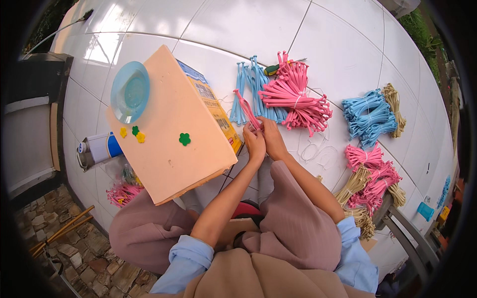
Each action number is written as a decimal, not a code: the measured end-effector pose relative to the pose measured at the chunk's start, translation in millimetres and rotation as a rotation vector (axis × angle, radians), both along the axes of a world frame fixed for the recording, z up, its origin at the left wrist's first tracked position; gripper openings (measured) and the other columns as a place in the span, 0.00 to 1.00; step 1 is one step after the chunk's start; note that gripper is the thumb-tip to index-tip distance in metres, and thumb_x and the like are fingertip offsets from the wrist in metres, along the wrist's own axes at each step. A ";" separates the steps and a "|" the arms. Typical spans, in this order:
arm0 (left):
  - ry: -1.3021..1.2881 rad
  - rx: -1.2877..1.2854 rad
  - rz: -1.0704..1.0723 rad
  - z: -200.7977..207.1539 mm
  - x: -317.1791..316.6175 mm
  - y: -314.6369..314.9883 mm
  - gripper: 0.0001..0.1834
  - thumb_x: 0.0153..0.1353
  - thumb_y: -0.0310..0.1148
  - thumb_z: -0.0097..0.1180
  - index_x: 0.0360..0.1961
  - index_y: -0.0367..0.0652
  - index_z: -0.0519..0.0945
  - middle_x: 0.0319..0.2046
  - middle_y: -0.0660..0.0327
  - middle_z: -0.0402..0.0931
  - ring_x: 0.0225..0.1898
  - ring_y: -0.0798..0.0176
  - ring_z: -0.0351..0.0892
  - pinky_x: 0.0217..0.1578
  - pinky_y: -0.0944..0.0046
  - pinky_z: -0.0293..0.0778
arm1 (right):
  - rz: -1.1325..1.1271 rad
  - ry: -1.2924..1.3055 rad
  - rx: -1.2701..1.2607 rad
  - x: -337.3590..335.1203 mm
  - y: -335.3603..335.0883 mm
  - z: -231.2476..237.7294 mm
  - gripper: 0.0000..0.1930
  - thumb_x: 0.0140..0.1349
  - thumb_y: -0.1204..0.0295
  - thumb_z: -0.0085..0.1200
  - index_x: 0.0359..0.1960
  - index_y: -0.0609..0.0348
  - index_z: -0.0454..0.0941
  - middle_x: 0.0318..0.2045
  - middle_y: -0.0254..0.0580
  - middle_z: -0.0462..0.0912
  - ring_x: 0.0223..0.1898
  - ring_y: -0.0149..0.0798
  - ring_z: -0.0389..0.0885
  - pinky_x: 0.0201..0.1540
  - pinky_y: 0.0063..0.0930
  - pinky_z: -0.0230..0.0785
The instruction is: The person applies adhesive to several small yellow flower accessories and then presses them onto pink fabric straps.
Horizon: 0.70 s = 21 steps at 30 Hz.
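A few slim pink straps (244, 107) with knobbed ends stick up from between my two hands, which meet just beyond my knees. My left hand (254, 142) is closed around their lower end. Pressed against it, my right hand (273, 138) has its fingers closed at the same spot; the fingertips are partly hidden, but they seem to grip the straps too. Right beyond my hands lie loose blue straps (240, 94) in rows. A large pink strap bundle (298, 102), tied with white string, rests partly over them.
At left, a peach foam-topped box (169, 134) carries a blue plate (141, 94) and flower-shaped pieces (185, 139). A green-handled screwdriver (271, 70) lies behind the pink bundle. Blue bundles (367, 116), beige bundles (354, 185) and white string (313, 151) are at right. A can (94, 150) stands far left.
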State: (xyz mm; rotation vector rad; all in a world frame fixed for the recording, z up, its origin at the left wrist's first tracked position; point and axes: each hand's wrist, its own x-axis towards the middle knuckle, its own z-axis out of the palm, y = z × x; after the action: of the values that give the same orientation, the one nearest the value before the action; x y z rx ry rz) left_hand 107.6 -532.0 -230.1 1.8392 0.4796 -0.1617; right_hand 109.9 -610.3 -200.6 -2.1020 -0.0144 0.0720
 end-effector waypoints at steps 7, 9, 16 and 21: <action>0.024 -0.478 0.128 75.1 18.9 -23.3 0.18 0.64 0.30 0.40 0.54 0.36 0.59 0.41 0.55 0.65 0.40 0.65 0.68 0.40 0.66 0.68 | -0.295 0.028 0.399 12.5 -14.4 51.4 0.25 0.52 0.86 0.50 0.52 0.60 0.57 0.36 0.44 0.72 0.36 0.34 0.74 0.38 0.25 0.71; -0.083 -0.596 0.132 104.6 26.6 -31.0 0.18 0.65 0.29 0.38 0.54 0.37 0.59 0.41 0.58 0.65 0.40 0.68 0.66 0.40 0.68 0.68 | -0.315 -0.032 0.438 20.3 -20.7 76.4 0.25 0.51 0.86 0.49 0.51 0.60 0.58 0.34 0.43 0.73 0.36 0.33 0.75 0.37 0.25 0.71; -0.568 -0.387 -0.056 229.0 20.5 -28.8 0.23 0.58 0.20 0.43 0.56 0.39 0.58 0.48 0.53 0.59 0.47 0.63 0.63 0.48 0.62 0.64 | -0.306 -0.152 0.685 24.5 -55.2 217.5 0.26 0.53 0.85 0.50 0.53 0.60 0.54 0.34 0.43 0.74 0.39 0.31 0.74 0.42 0.23 0.68; -0.963 0.399 -0.391 334.4 28.8 26.6 0.32 0.49 0.16 0.49 0.58 0.42 0.59 0.52 0.54 0.56 0.55 0.55 0.58 0.57 0.52 0.58 | -0.184 -0.281 0.547 12.4 -67.3 335.5 0.28 0.52 0.83 0.54 0.54 0.61 0.54 0.33 0.48 0.78 0.35 0.32 0.77 0.29 0.19 0.70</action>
State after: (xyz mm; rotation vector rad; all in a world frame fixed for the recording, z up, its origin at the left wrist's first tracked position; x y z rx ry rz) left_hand 136.3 -505.4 104.3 2.1202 -0.5587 0.5805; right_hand 122.2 -677.6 134.9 -1.5433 -0.0079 -0.3068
